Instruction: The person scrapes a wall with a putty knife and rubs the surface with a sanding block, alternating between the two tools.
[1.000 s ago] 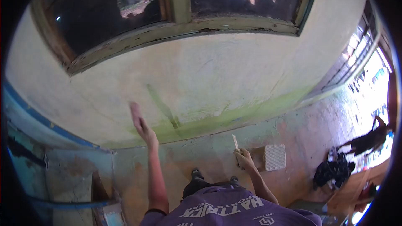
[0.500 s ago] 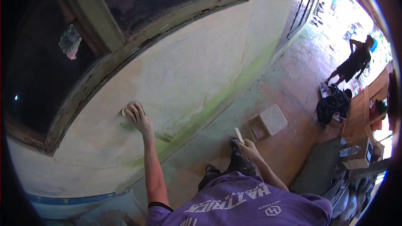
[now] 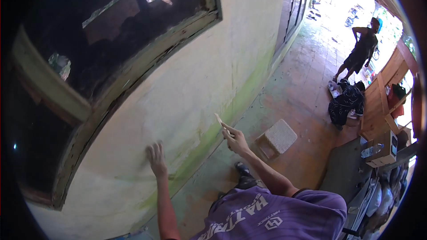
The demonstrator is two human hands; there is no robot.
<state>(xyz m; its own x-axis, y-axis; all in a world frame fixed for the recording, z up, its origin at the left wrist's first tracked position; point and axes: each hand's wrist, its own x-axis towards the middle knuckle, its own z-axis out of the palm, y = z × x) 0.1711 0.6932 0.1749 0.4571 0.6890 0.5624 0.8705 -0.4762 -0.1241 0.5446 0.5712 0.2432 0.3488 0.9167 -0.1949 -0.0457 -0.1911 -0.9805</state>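
My left hand (image 3: pixel 156 159) presses against the pale painted wall (image 3: pixel 191 93) below the window, its fingers slightly blurred. Whatever lies under those fingers is hidden, with a dark smear of shadow beside them. Held in front of the wall's green-stained lower part, my right hand (image 3: pixel 234 141) is closed around a putty knife (image 3: pixel 218 119). The knife's light, flat end points up and to the left, apart from the wall in this view.
A window frame (image 3: pixel 147 64) with worn, cracked wood runs along the upper left. A pale textured block (image 3: pixel 278 138) sits on the floor. Further off, one person (image 3: pixel 361 49) stands and another (image 3: pixel 347 104) crouches. At right is a cardboard box (image 3: pixel 384 150) beside a plastic bottle (image 3: pixel 372 151).
My right hand has raised the putty knife up and left towards the wall. My left hand has shifted along the wall; the pale round-edged piece seen under it earlier no longer shows. The view has turned.
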